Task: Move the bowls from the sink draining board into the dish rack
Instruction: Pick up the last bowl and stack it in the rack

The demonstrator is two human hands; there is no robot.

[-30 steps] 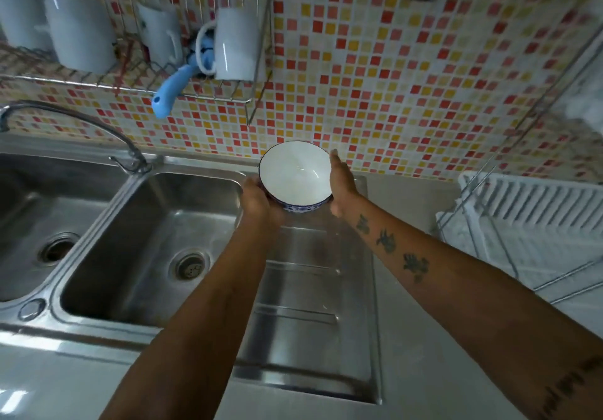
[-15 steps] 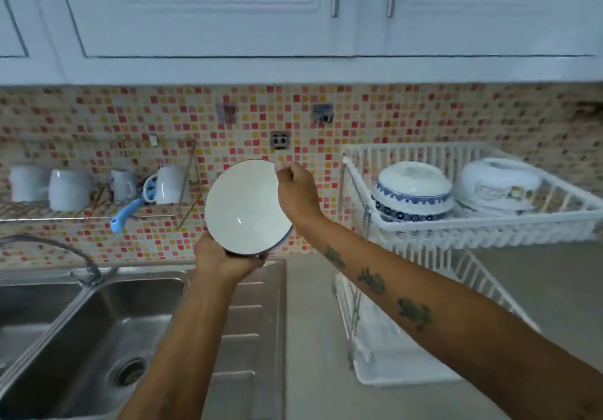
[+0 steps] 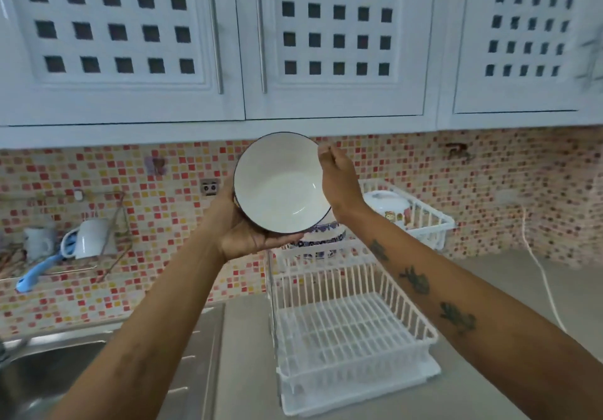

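Note:
I hold a white bowl [image 3: 280,184] with a dark rim up at chest height, its open side tilted toward me. My left hand [image 3: 238,227] cups it from below and left; my right hand [image 3: 339,184] presses on its right edge. The bowl hangs above the upper tier of the white two-tier dish rack [image 3: 352,331]. Just below it, an upturned blue-patterned bowl [image 3: 321,240] sits on that tier, partly hidden. Another white bowl [image 3: 386,204] lies further right on the tier. The steel draining board [image 3: 192,361] shows at lower left.
The sink basin [image 3: 39,377] is at the lower left corner. A wall shelf holds a white mug [image 3: 94,238] and a blue-handled brush [image 3: 36,276]. White cupboards [image 3: 293,44] hang overhead. A white cable [image 3: 541,276] trails over the grey counter at right.
Both hands lifted the bowl off the draining board and carried it up and right to above the rack's upper tier. The view swung up and right with it.

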